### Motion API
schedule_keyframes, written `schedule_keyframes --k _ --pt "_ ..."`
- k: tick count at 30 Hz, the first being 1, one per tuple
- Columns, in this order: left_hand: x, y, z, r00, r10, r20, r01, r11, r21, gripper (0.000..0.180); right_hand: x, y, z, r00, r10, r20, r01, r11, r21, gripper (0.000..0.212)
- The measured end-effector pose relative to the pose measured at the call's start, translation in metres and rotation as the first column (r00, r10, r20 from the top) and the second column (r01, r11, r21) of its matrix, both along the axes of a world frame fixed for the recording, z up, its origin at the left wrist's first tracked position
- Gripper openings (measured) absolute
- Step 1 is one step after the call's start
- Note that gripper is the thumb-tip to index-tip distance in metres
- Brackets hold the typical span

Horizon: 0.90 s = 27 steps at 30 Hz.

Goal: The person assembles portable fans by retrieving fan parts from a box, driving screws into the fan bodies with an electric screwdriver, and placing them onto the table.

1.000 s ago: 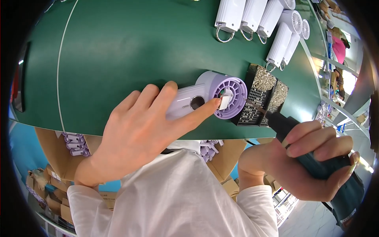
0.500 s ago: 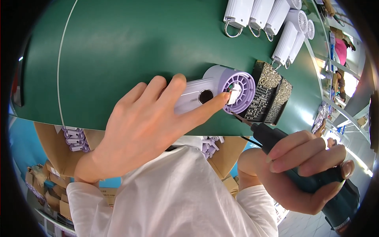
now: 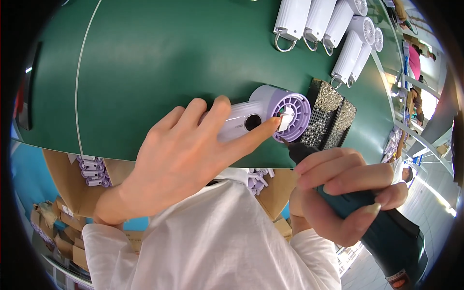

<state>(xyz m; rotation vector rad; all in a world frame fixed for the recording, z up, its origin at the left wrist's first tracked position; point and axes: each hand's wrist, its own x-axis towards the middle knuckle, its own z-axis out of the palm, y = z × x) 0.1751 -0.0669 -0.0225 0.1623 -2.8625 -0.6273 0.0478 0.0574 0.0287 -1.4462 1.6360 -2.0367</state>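
The fan, a small lilac and white handheld unit, is lying on its side on the green bench, close to the bench edge nearest the person. The left hand is pressing down over the fan's handle, fingers spread across the white body and not closed around it; the forefinger is reaching to the round grille, touching a small white tab at the grille's centre. The right hand is gripping a dark teal driver, fingers wrapped fully around its body. The driver's black nose is sitting just below the fan's grille; its tip is hidden, so contact cannot be confirmed. Just right of the fan, two black mesh trays are standing touching it. Well beyond the fan, a row of white fans is lying on the bench. Risks, as judged: the fan is being held by downward pressure only, so torque from the driver could rotate or skid it toward the bench edge. The forefinger is lying close to the driver's nose, so a slipping bit could strike it. The tab could shift if finger pressure eases.
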Motion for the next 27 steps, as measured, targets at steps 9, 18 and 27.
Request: schedule_keyframes --k 9,18,27 --pt "-0.005 0.004 -0.001 1.0 0.01 -0.03 -0.012 0.997 -0.07 0.066 0.005 0.023 0.022 0.997 -0.055 -0.047 0.042 0.968 -0.247 0.035" --pt "-0.022 0.012 -0.002 0.997 -0.004 -0.072 -0.001 0.998 -0.068 0.059 -0.034 0.046 0.007 0.847 -0.453 0.277 0.497 0.861 -0.112 0.024" --pt "-0.028 0.015 -0.002 0.999 0.004 -0.042 -0.007 0.998 -0.057 0.052 -0.044 0.053 -0.01 0.885 -0.453 0.111 0.448 0.892 0.066 0.013"
